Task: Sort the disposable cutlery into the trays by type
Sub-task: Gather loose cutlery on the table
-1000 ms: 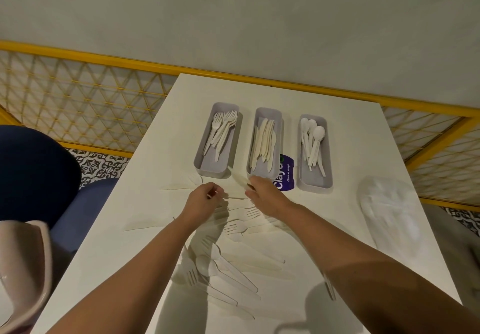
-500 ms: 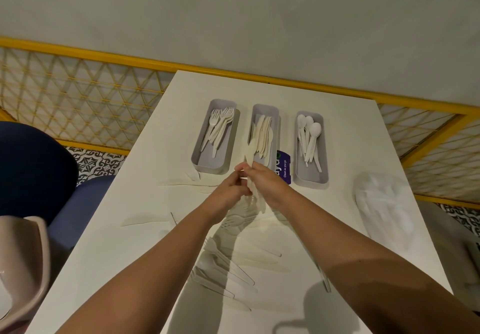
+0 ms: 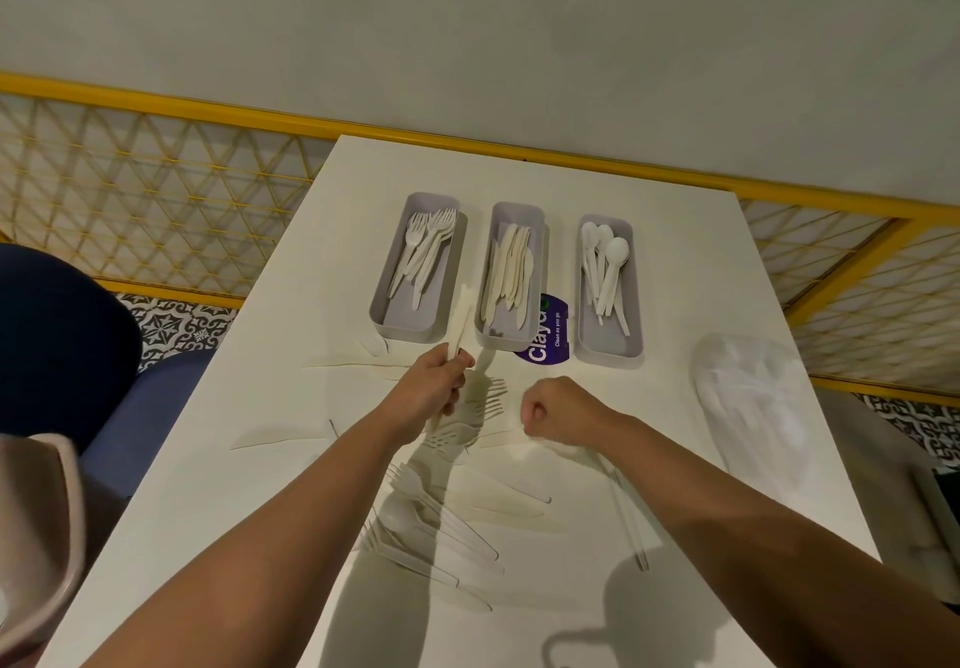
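Three grey trays stand side by side at the far end of the white table (image 3: 291, 334): the left tray (image 3: 384, 321) holds forks, the middle tray (image 3: 485, 337) knives, the right tray (image 3: 608, 350) spoons. My left hand (image 3: 434, 386) grips a cream knife (image 3: 460, 319) that points up between the left and middle trays. My right hand (image 3: 558, 410) is a closed fist with nothing visible in it, low over the table. Loose forks, knives and spoons (image 3: 441, 522) lie scattered under and beyond my arms.
A purple packet (image 3: 545, 342) lies between the middle and right trays. A clear plastic bag (image 3: 753, 407) sits at the table's right edge. A blue chair (image 3: 135, 407) and a beige chair (image 3: 47, 511) stand to the left. A yellow railing runs behind.
My hands were together over the pile; now they have parted. The left one has lifted a knife toward the trays, and the right has drawn back to the right, closed.
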The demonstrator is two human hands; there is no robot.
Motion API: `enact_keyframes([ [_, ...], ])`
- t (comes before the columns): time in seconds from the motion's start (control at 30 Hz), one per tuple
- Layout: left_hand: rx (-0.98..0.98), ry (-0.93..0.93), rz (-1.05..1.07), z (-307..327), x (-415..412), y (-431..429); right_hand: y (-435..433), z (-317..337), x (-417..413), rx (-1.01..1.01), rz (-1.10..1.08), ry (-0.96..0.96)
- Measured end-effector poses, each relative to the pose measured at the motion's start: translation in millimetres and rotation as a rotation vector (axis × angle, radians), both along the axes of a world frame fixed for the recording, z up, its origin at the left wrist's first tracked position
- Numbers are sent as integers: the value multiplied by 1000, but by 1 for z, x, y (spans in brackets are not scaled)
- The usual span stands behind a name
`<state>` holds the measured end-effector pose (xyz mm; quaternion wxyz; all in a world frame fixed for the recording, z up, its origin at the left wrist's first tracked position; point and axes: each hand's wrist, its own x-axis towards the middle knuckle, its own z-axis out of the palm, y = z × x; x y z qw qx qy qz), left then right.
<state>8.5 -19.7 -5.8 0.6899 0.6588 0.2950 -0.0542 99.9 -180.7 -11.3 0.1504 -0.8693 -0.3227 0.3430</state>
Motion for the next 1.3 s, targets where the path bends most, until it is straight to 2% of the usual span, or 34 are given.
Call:
enact_keyframes([
  [0.13, 17, 11, 9, 0, -1, -1, -9, -14, -4, -137, 85, -147],
  [0.27, 25, 22, 11, 1, -3, -3, -12, -20, -6, -155, 119, -216],
  [0.47, 25, 21, 24, 1, -10, -1, -15, -20, -8, -203, 221, -205],
  [0.67, 1, -3, 23, -1, -13, 0, -18, -16, -8, -94, 220, -150],
  [0.8, -59, -14, 69, -3, -13, 1, -9, 1, -6, 97, 123, -88],
  [1.03, -161, -32, 85, 0, -6, -7, 29, 35, -7, 518, -299, 176],
  [1.17, -205, -55, 48, 5, 1, -12, 45, 42, -7, 606, -484, 368],
  [1.3, -279, -107, 19, 10, 6, -13, 56, 42, -7, 630, -574, 374],
])
